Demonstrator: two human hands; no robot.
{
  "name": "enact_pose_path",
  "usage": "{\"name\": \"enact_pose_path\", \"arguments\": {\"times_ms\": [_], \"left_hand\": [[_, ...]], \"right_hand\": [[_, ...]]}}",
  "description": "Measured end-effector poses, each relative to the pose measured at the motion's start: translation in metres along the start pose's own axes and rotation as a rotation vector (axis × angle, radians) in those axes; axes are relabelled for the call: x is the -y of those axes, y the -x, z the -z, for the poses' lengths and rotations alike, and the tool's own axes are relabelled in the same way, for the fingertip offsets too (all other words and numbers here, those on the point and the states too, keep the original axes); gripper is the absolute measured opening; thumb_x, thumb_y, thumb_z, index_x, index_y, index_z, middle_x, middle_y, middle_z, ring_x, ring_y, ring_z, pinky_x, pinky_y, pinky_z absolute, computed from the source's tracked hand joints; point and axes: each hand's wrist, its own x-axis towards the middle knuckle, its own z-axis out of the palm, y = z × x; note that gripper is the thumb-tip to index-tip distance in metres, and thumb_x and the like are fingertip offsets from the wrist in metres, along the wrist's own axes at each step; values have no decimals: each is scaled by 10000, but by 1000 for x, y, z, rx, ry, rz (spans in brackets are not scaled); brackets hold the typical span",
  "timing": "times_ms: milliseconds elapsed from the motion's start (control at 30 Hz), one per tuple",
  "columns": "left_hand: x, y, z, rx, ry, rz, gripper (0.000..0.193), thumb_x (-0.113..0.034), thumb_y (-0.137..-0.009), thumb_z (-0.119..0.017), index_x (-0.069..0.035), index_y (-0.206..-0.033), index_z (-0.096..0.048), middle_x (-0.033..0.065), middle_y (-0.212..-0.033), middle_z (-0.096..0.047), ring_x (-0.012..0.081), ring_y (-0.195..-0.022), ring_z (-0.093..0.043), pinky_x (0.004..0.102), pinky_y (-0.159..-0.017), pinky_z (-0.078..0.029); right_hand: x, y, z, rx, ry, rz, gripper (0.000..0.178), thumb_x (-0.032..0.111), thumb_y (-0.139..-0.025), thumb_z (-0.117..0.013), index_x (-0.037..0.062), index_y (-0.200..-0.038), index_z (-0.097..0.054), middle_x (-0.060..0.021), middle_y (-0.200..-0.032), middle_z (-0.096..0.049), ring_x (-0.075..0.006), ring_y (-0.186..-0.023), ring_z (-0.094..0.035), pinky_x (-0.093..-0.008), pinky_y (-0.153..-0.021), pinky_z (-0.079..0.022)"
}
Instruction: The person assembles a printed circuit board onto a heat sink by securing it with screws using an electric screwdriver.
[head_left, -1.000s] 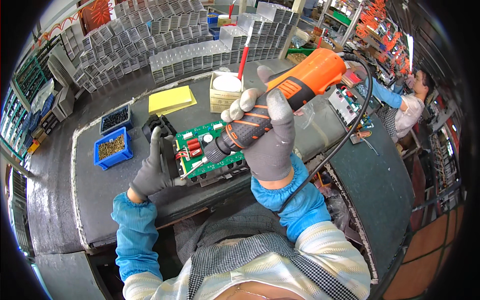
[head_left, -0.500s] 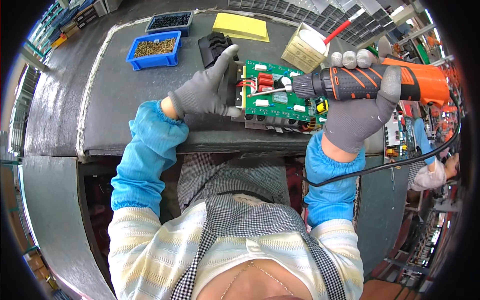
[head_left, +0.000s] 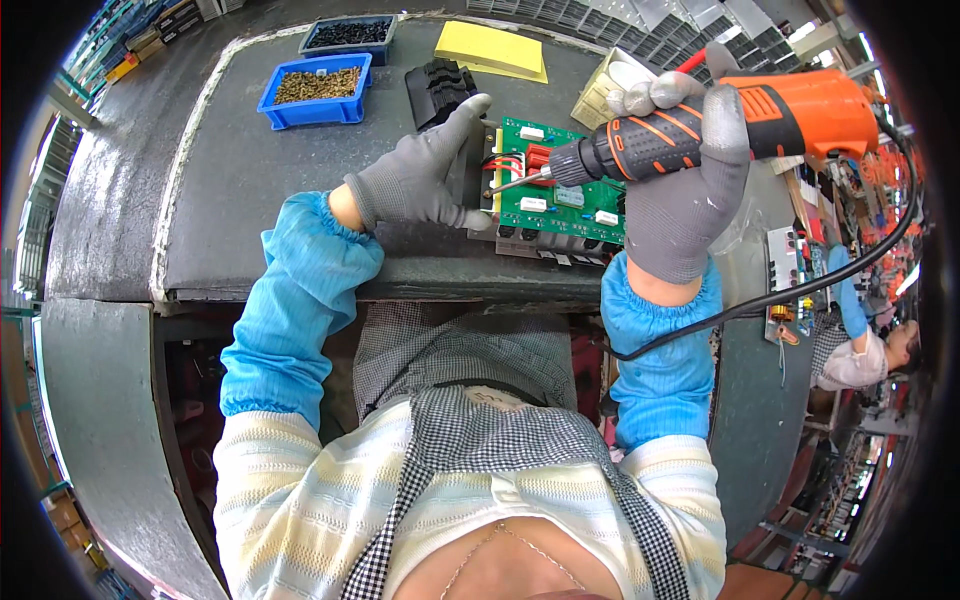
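My left hand (head_left: 415, 188), in a grey glove, spans the left end of a circuit board assembly, gripping its dark end plate (head_left: 468, 175) between the thumb and the fingers. Green board (head_left: 550, 219) carries red and white components and red wires, above a metal base. Gloved too, my right hand (head_left: 682, 215) is wrapped round an orange and black electric screwdriver (head_left: 812, 112), held sloping down to the left over the board. Its long bit reaches the board's left edge beside the end plate. The screwdriver and hand hide the board's right part; whether the bit touches a screw is too small to tell.
Behind my left hand are a black moulded part (head_left: 440, 93), a blue tray of brass-coloured screws (head_left: 316, 88) and a tray of black pieces (head_left: 350, 33). A yellow pad (head_left: 488, 47) and a box (head_left: 597, 92) stand farther back. The cable (head_left: 780, 297) loops over my right sleeve.
My right hand and the screwdriver have moved left, and the tool's rear end has risen. Its bit tip has shifted left to the board's edge. My left hand keeps its grip.
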Motion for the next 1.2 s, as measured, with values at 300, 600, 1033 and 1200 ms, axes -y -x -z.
{"name": "enact_pose_path", "arguments": {"times_ms": [300, 600, 1033, 1200], "left_hand": [[9, -4, -6, -13, -10, -28, 1346, -539, -639, -912, -80, -1584, -71, 288, -1329, -565, 454, -1236, -571, 460, -1035, -486], [9, 0, -7, -36, 67, -36, 1357, -583, -631, -899, -76, -1582, -74, 319, -1281, -576, 479, -1196, -587, 458, -1025, -486], [13, 2, -11, -52, 68, -51, 1359, -555, -642, -907, -87, -1583, -45, 305, -1278, -597, 488, -1171, -600, 473, -992, -496], [5, 8, -2, -54, 59, 50, 1394, -506, -620, -932, -101, -1598, -25, 296, -1390, -511, 441, -1296, -499, 452, -1081, -417]], "right_hand": [[2, -19, -36, 394, 287, 0, 229, 189, -910, -573, -22, -947, -654, -128, -833, -670, -239, -768, -681, -386, -747, -578], [-6, -28, -62, 273, 210, -253, 550, 210, -884, -738, -7, -1322, -485, -58, -781, -658, -129, -674, -638, -273, -599, -520], [-11, -42, -48, 481, -50, -381, 575, 219, -940, -657, 3, -1415, -417, -68, -811, -651, -165, -701, -640, -329, -668, -548], [29, -51, -7, 485, -80, -124, 455, 350, -955, -607, 8, -1234, -496, -127, -840, -674, -233, -801, -679, -373, -776, -583]]}}
